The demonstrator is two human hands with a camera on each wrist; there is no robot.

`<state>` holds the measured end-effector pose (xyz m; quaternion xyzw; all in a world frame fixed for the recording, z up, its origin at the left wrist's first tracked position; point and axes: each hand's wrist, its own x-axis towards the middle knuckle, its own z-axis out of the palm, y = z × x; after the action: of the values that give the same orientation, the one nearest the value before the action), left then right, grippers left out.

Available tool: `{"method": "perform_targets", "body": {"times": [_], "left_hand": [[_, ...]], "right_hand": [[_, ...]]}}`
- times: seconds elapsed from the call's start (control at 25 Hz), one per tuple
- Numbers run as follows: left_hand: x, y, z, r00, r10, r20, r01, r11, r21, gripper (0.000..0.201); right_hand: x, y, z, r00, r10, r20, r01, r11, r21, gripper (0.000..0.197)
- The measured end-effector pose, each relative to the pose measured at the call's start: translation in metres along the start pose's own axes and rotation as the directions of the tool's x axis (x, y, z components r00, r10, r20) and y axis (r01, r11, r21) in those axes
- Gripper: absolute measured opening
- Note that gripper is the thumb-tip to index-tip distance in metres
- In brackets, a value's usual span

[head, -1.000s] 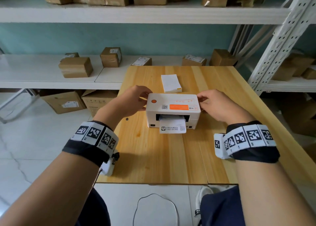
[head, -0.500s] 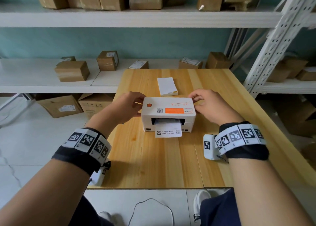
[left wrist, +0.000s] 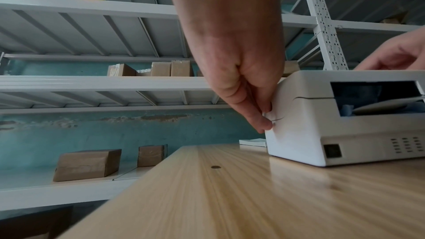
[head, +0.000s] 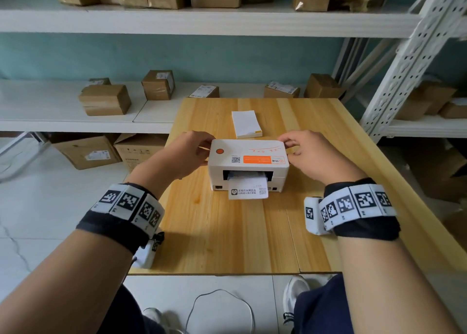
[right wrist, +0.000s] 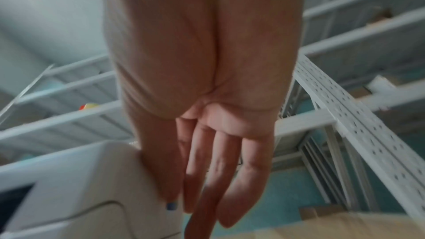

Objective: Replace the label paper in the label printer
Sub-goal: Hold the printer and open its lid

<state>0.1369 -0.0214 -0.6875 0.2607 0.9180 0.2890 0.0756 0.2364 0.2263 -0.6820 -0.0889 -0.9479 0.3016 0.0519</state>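
A white label printer point(head: 249, 161) stands mid-table with its lid down, and a printed label point(head: 248, 189) sticks out of its front slot. My left hand point(head: 187, 154) is at its left side, thumb and fingertips point(left wrist: 266, 121) bunched and pinching at the side seam of the printer point(left wrist: 345, 124). My right hand point(head: 308, 151) is at the top right rear corner. In the right wrist view its thumb point(right wrist: 161, 179) presses the printer's point(right wrist: 80, 179) right side by a small blue tab point(right wrist: 171, 205), the fingers hanging fairly straight. A stack of white label paper point(head: 246, 123) lies behind the printer.
The wooden table point(head: 227, 232) has bare surface in front of the printer. White shelves with cardboard boxes point(head: 104, 99) run behind and to the left. A white perforated rack post point(head: 404, 63) stands at the right. A cable point(head: 219, 306) lies on the floor.
Both hands stay at the printer's sides; the right fingers have shifted slightly toward the rear top corner. The lid is still down.
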Motion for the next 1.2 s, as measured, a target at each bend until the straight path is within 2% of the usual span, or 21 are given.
{"method": "perform_targets", "body": {"times": [0.12, 0.4, 0.6, 0.88, 1.2], "left_hand": [[0.0006, -0.0016, -0.0004, 1.0, 0.01, -0.01, -0.01, 1.0, 0.025, 0.033], [0.0015, -0.0028, 0.0001, 1.0, 0.008, 0.0, -0.008, 1.0, 0.009, 0.032], [0.0027, -0.0007, 0.002, 1.0, 0.008, 0.015, -0.009, 0.999, 0.052, 0.034], [0.001, -0.0007, 0.0011, 0.999, 0.035, 0.018, -0.037, 0.993, 0.114, 0.035], [0.0014, 0.0018, 0.0031, 0.999, 0.004, 0.046, -0.013, 0.982, 0.191, 0.038]], "right_hand": [[-0.0014, -0.003, -0.0024, 0.998, -0.027, 0.052, 0.031, 0.998, -0.063, 0.042], [0.0021, 0.0034, 0.0009, 0.999, -0.029, 0.022, 0.029, 1.0, 0.005, 0.039], [0.0037, 0.0039, 0.001, 0.999, -0.024, 0.03, 0.024, 0.999, -0.027, 0.035], [-0.0015, 0.0064, -0.0037, 0.999, -0.048, 0.017, 0.047, 0.997, 0.065, 0.03], [-0.0036, 0.0004, -0.0007, 0.997, -0.021, 0.079, 0.03, 0.992, -0.125, 0.031]]}}
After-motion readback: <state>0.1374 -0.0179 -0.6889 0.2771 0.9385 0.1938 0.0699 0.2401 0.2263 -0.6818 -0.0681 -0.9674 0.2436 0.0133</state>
